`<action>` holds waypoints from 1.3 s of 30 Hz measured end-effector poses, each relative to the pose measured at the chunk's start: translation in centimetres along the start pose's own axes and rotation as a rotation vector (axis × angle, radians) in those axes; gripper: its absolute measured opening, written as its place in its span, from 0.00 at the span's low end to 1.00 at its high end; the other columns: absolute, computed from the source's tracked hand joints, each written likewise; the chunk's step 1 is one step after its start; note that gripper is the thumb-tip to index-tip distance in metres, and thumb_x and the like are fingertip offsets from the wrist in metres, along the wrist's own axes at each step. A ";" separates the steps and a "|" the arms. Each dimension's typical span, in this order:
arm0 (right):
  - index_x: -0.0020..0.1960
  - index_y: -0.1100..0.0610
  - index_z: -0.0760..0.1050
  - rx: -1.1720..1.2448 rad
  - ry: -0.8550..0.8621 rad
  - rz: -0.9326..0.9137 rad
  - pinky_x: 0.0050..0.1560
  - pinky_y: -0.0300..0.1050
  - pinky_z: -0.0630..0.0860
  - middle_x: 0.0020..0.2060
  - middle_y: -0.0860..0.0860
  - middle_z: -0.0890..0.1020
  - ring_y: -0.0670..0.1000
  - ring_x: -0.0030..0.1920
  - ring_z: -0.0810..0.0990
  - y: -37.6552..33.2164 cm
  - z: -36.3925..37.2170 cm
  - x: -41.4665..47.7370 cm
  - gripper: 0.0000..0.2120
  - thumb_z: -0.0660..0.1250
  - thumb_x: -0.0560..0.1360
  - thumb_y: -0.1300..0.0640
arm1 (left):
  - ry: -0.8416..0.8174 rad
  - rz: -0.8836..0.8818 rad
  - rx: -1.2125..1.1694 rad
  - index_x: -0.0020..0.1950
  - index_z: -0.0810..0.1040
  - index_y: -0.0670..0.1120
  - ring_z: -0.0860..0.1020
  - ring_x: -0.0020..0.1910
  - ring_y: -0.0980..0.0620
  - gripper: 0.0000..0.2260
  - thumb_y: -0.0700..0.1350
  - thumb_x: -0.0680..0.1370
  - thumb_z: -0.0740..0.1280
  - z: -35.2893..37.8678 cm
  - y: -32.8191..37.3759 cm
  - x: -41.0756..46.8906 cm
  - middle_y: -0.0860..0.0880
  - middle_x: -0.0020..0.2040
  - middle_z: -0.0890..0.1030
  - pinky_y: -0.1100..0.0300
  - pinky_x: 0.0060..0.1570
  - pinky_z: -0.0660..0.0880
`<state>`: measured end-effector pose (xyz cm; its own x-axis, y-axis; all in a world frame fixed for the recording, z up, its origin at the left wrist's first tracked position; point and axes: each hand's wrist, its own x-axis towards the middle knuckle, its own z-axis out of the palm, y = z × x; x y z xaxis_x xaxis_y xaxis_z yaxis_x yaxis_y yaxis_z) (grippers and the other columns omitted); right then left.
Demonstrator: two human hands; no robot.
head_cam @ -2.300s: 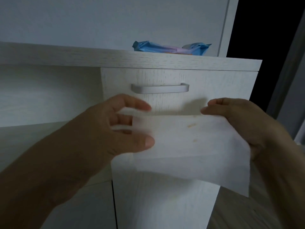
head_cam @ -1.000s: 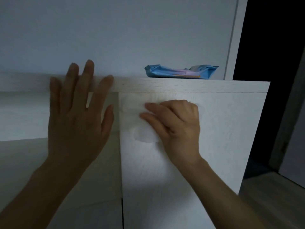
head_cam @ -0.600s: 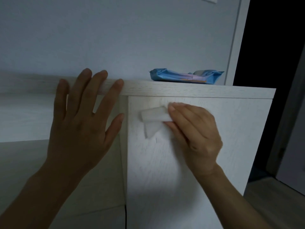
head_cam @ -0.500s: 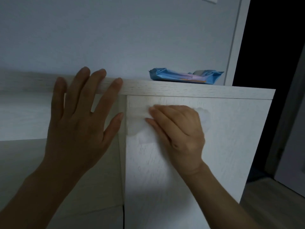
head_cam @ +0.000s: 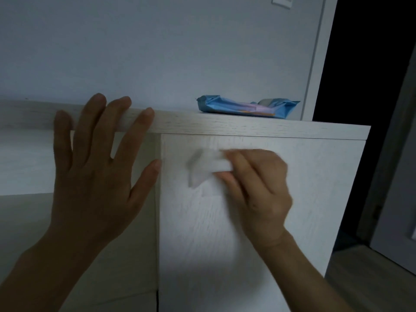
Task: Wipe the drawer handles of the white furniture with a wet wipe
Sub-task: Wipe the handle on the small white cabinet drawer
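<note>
Right hand [head_cam: 258,190] pinches wet wipe [head_cam: 211,164] over drawer handle [head_cam: 194,157]; sliding it wrapped, end to end, seems best. Left hand [head_cam: 94,176], fingers spread, left of handle.

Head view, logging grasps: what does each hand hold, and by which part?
Right hand pinches the wet wipe by its right end; left hand holds nothing.

Matt white wood-grain drawer front [head_cam: 258,221], soft white cloth-like wet wipe [head_cam: 209,165], glossy blue plastic packet [head_cam: 245,106].

Blue packet [head_cam: 245,108] by grey wall [head_cam: 157,46], dark doorway [head_cam: 369,64]
</note>
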<state>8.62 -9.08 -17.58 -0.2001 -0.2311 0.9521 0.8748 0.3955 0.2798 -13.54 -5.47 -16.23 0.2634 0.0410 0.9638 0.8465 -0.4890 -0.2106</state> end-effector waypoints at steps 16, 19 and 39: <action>0.61 0.55 0.72 -0.030 0.093 0.222 0.71 0.58 0.63 0.62 0.54 0.74 0.56 0.67 0.70 -1.2 0.9 -1.4 0.13 0.61 0.81 0.49 | -0.061 -0.028 -0.124 0.79 0.58 0.46 0.57 0.77 0.33 0.25 0.57 0.85 0.50 0.9 -0.9 -0.2 0.37 0.77 0.59 0.27 0.68 0.58; 0.58 0.53 0.73 -0.018 0.113 0.276 0.69 0.64 0.64 0.59 0.52 0.77 0.56 0.66 0.71 -2.3 1.7 -0.9 0.12 0.60 0.81 0.47 | -0.076 -0.032 -0.129 0.79 0.57 0.48 0.56 0.77 0.34 0.25 0.57 0.85 0.50 1.0 -1.0 -0.2 0.38 0.77 0.59 0.27 0.68 0.58; 0.55 0.55 0.78 0.017 0.078 0.294 0.55 0.55 0.74 0.51 0.54 0.83 0.52 0.53 0.78 -1.7 0.8 0.3 0.12 0.62 0.80 0.48 | -0.025 -0.038 -0.100 0.76 0.64 0.42 0.57 0.75 0.37 0.24 0.55 0.85 0.51 -0.1 0.1 0.1 0.36 0.73 0.65 0.26 0.66 0.58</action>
<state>6.72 -9.15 -17.72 0.0952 -0.1716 0.9806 0.8827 0.4698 -0.0035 -13.51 -5.57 -16.15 0.2447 0.0823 0.9661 0.8061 -0.5709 -0.1556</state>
